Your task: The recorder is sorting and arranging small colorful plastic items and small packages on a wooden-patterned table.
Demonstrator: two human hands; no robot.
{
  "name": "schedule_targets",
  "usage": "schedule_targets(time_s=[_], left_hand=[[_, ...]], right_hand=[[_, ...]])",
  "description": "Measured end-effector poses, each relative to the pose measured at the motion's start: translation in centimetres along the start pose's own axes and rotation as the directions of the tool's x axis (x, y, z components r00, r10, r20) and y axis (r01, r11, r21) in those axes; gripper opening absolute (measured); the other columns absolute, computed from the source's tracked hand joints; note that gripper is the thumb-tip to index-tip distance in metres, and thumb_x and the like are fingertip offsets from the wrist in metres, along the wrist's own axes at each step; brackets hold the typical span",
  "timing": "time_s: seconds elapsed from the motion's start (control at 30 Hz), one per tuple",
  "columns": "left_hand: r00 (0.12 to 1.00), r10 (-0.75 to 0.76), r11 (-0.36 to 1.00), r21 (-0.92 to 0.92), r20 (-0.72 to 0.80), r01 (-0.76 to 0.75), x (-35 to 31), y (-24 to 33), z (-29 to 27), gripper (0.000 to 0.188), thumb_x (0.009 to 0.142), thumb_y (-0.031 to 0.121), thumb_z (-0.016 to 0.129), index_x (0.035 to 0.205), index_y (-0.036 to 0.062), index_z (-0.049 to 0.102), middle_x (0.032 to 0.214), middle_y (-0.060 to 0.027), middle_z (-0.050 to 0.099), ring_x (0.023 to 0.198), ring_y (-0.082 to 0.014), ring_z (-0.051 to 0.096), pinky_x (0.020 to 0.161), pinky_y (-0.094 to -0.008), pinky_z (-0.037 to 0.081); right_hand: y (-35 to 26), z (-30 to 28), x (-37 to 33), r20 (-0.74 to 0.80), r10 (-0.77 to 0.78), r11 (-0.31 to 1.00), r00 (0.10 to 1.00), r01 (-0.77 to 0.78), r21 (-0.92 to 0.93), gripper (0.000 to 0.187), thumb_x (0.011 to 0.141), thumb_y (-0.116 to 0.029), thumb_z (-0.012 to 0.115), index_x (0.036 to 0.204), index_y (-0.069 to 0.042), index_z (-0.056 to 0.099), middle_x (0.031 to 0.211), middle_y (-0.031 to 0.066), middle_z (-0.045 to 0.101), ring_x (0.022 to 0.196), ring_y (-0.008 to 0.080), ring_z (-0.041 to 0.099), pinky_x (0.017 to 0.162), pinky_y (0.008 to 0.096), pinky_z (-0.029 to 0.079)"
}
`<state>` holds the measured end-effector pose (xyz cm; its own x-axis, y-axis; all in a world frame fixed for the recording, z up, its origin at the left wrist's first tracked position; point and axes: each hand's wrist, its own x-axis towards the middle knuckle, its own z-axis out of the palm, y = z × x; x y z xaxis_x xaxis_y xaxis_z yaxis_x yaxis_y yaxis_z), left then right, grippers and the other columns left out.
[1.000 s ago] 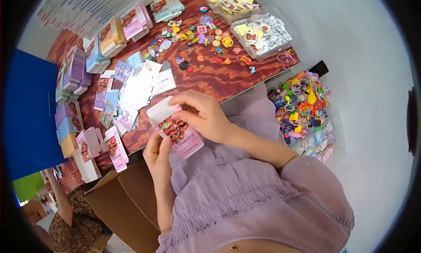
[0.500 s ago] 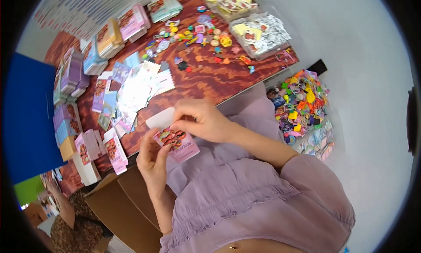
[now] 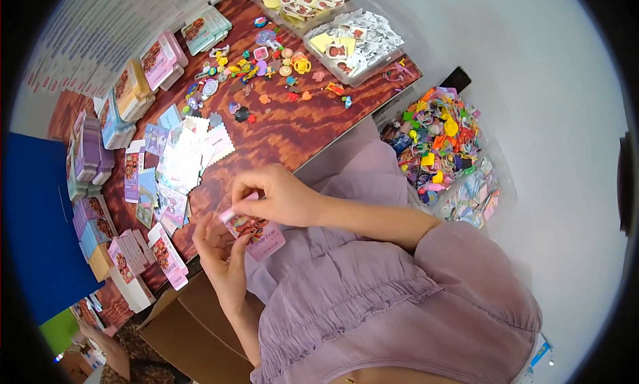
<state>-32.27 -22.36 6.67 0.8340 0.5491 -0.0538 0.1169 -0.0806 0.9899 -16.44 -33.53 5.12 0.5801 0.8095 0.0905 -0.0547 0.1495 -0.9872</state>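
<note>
A small pink card box with a colourful printed front is held above my lap, near the table's edge. Its lower side rests in my left hand, the thumb across the front and the fingers behind. My right hand pinches the top end of the box, where the flap is folded over. Part of that flap is hidden behind the right fingers. Just left of my hands, another pink box lies on the table beside loose, shiny printed cards.
Stacks of folded boxes, such as a pink one and a purple one, line the far left of the wood-patterned table. Small toys surround a yellow ring. Trays hold packets. A bag of trinkets sits right; a cardboard box below.
The white flap that stood up from the box is now folded down at its top. Both hands have shifted slightly left with the box, and the view has moved.
</note>
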Motion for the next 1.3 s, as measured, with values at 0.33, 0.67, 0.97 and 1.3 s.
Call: schedule_targets(time_s=[0.33,0.67,0.97,1.3], left_hand=[[0.998,0.027,0.999,-0.034,-0.06,-0.029,0.0,-0.1,0.1,0.065,0.086,-0.014,0.063,0.143,0.0039,0.037,0.108,-0.0111,0.063,0.094,-0.0157,0.065,0.079,-0.0269,0.053],[0.983,-0.092,0.988,0.141,0.157,0.07,1.0,0.8,-1.2,0.048,0.089,-0.012,0.059,0.134,0.0016,0.055,0.103,-0.003,0.062,0.088,-0.0087,0.061,0.078,-0.0225,0.05],[0.983,0.184,0.978,0.092,0.021,-0.185,1.9,-0.4,1.4,0.093,0.072,-0.003,0.076,0.15,-0.0026,0.026,0.158,-0.0173,0.024,0.141,-0.0241,0.034,0.112,-0.0363,0.035],[0.984,0.09,0.973,-0.195,-0.156,-0.121,1.9,-1.4,0.5,0.081,0.075,-0.001,0.075,0.143,0.0025,0.032,0.134,-0.0103,0.047,0.114,-0.0175,0.053,0.096,-0.0321,0.047]], right_hand=[[-0.3,-1.5,0.7,0.229,-0.169,0.975,0.959,0.197,-0.104,0.012,0.084,-0.012,0.067,0.085,0.0,0.064,0.081,0.0086,0.065,0.072,0.0204,0.062,0.065,0.034,0.046],[0.0,-2.0,-0.4,0.227,-0.194,0.929,0.954,0.253,-0.271,0.015,0.09,-0.009,0.063,0.101,0.0,0.069,0.095,0.009,0.07,0.085,0.023,0.068,0.072,0.033,0.052],[1.4,-0.4,0.6,0.015,0.407,0.715,0.913,-0.329,0.617,0.016,0.095,-0.012,0.063,0.109,-0.004,0.059,0.097,0.0048,0.067,0.085,0.0113,0.066,0.076,0.0278,0.055],[3.5,-6.3,17.5,0.195,-0.412,0.437,0.89,0.381,-0.815,0.031,0.086,-0.032,0.066,0.102,-0.006,0.07,0.105,0.0098,0.065,0.108,0.0314,0.054,0.093,0.041,0.044]])
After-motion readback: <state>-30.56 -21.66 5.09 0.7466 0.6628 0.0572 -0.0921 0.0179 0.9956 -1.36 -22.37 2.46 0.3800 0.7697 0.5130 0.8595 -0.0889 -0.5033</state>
